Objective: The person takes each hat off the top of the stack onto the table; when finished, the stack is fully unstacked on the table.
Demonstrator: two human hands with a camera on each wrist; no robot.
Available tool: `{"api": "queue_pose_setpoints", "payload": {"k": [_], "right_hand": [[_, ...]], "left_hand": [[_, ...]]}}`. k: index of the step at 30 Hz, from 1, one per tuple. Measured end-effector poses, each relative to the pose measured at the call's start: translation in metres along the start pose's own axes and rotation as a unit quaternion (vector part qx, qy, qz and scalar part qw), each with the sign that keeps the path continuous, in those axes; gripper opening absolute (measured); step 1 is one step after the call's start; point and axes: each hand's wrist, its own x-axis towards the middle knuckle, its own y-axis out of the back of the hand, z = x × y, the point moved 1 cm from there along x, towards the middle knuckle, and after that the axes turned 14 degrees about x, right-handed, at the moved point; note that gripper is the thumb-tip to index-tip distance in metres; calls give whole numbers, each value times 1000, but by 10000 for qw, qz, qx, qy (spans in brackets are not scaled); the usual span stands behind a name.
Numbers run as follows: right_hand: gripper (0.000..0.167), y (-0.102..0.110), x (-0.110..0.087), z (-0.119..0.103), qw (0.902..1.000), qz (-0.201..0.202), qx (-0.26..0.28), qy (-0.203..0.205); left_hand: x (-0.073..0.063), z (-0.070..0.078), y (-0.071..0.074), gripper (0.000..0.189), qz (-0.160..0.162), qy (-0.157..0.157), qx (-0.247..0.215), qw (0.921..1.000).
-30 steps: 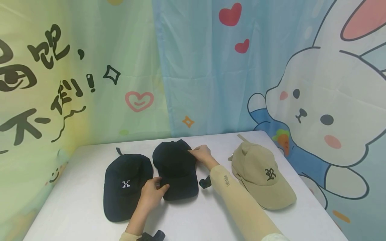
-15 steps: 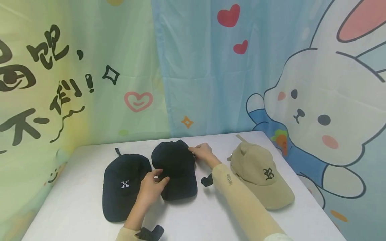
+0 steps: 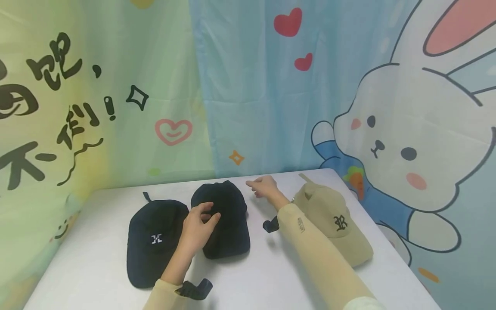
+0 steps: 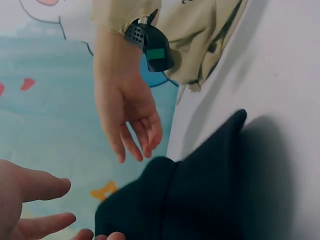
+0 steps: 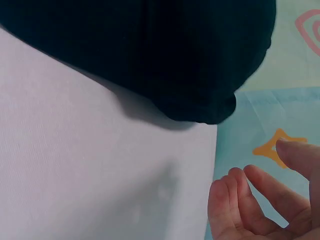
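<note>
A plain black baseball cap [image 3: 228,234] lies in the middle of the white table, its brim toward me. My left hand [image 3: 199,226] hovers over its left side, thumb and fingers apart and holding nothing. To the right of the cap my right hand [image 3: 265,187] is in the air with loosely bent fingers, apart from the cap. In the right wrist view that hand [image 5: 265,205] shows a gap between thumb and fingers, with the dark cap [image 5: 190,55] beyond. The left wrist view shows the cap [image 4: 200,195] below both hands.
A black cap with a white emblem [image 3: 149,254] lies at the left, partly behind my left forearm. At the right sits a beige cap [image 3: 348,241] with a dark letter, partly covered by my right sleeve. A printed curtain [image 3: 240,107] hangs behind the table [image 3: 248,292].
My right hand has let go of the middle cap's edge and moved away to the right. The left hand has lifted off its left side. The caps stay in place while the view shifts slightly.
</note>
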Motion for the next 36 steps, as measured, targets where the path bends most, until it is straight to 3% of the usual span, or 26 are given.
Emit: {"api": "queue_pose_setpoints", "payload": {"k": [9,18,26,36], "right_hand": [[54,28,1,-13,10000,-24,64,-42],[59,69,-5,-21,9999,17,108,-56],[63,122,-2,-10,9994,188,184,-240],[60,191,-10,10,9976,665,190,-31]], "left_hand": [[16,30,-7,45,-144,-478,-175,9986],[27,61,-21,43,-395,-767,-440,9953],[33,78,-39,41,-583,-1038,-560,9913],[31,94,-55,41,-821,-1118,-649,9882]]}}
